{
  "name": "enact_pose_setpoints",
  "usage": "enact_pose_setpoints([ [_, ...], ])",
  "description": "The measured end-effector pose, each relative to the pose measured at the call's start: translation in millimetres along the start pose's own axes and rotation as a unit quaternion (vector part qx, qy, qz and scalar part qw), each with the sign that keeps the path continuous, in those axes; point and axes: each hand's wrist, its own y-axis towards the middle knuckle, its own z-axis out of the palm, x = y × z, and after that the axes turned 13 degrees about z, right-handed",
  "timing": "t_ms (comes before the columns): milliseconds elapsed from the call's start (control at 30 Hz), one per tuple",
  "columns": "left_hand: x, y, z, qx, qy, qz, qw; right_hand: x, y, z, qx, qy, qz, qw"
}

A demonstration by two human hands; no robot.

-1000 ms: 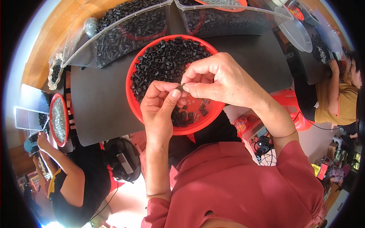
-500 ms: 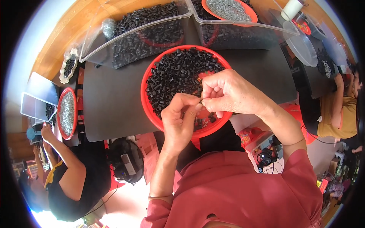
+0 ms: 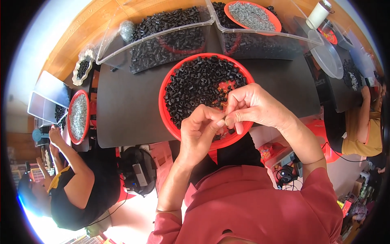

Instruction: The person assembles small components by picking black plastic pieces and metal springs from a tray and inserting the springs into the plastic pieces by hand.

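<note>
My left hand (image 3: 199, 132) and my right hand (image 3: 254, 107) meet over the near right part of a round red tray (image 3: 165, 116). Thumb and forefinger of each are pinched together, tip to tip. Whatever small thing lies between the fingertips is mostly hidden and too small to name. Many short black plastic tube-like pieces (image 3: 191, 85) fill the tray's far and left parts. A patterned patch of the tray's bottom (image 3: 226, 86) shows beside my right hand. Some small light metallic bits lie in the near part, partly covered by my hands.
Two clear plastic bins (image 3: 158, 40) of black pieces stand along the far table edge; an orange-red dish of small silvery parts (image 3: 252, 17) rests in the right one. Left is a red tray of silvery parts (image 3: 78, 118). Co-workers sit left (image 3: 77, 183) and right (image 3: 362, 132).
The whole view has shifted a little, so the tray and bins sit slightly lower and farther right. My hands stay pinched together over the tray, their fingertips pressed closer.
</note>
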Motion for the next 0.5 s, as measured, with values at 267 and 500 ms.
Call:
enact_pose_setpoints([
  [267,-48,1,-8,-0.257,0.325,0.404,0.816,-5,-4,9,-0.11,0.006,-0.111,0.988],
  [500,-121,79,-99,-0.288,0.702,0.369,0.537,-12,-4,7,-0.152,-0.054,-0.14,0.977],
])
